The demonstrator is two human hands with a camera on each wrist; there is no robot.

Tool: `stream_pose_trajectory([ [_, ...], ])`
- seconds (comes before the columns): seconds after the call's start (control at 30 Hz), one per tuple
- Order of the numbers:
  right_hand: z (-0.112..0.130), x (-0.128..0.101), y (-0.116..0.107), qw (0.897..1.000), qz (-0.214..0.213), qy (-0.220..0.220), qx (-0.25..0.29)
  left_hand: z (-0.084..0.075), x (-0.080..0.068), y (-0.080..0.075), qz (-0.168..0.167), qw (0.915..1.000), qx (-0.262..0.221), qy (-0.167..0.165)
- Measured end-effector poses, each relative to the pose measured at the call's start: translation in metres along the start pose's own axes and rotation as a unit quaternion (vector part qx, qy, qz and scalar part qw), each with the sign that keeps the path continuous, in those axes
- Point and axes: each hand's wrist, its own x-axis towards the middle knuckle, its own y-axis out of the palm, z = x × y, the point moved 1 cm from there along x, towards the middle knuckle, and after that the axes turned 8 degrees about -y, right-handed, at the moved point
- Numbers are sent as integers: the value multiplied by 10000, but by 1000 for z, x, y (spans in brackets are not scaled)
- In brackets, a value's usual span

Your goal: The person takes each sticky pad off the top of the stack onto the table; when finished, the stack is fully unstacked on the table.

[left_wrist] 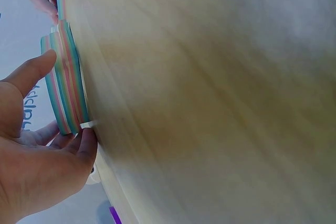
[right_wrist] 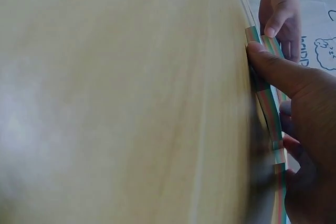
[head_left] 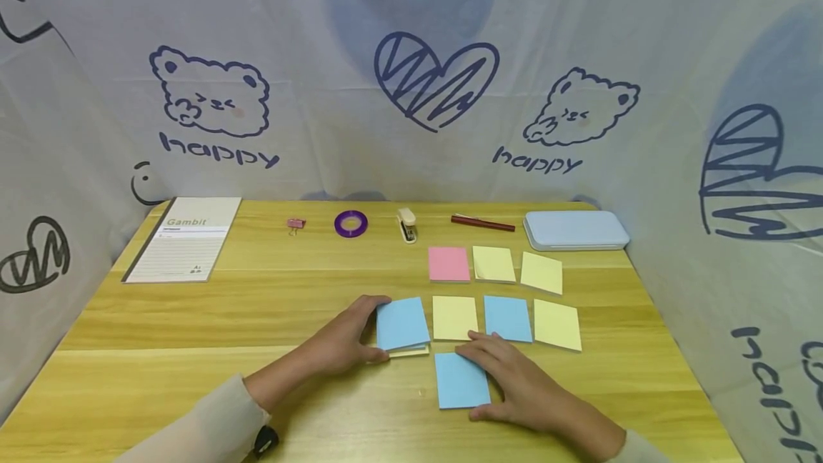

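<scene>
My left hand (head_left: 343,338) holds a small stack of sticky note pads, thumb at the near edge and fingers at the far side. On top is a blue pad (head_left: 402,323), with a yellow one showing below. In the left wrist view, the stack's striped edges (left_wrist: 65,82) sit between thumb and fingers. My right hand (head_left: 524,384) grips another blue pad (head_left: 461,381) by its right side, just nearer to me. A yellow pad (head_left: 454,318), a blue pad (head_left: 508,319) and another yellow pad (head_left: 557,324) lie in the row beyond it.
Farther back lie a pink pad (head_left: 449,264) and two yellow pads (head_left: 494,264). Along the rear are a notebook (head_left: 183,241), a binder clip (head_left: 296,223), purple tape (head_left: 350,232), a stapler (head_left: 407,225), a dark red pen (head_left: 482,223) and a light blue case (head_left: 576,229). Printed cloth surrounds the table.
</scene>
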Motion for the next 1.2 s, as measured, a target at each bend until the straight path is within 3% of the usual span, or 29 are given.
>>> stream_pose_trajectory([
  [0.47,1,14,-20,9972,310,579,346,-1,-1,1,8,10000,-28,0],
  [0.67,-4,37,-28,9938,201,811,737,-1,0,0,2,10000,-32,18],
  [1.0,-17,80,-19,9901,107,827,1128,0,0,1,-23,10000,19,12],
  [1.2,-18,102,-16,9875,279,736,1364,1,1,1,1,10000,-13,88],
])
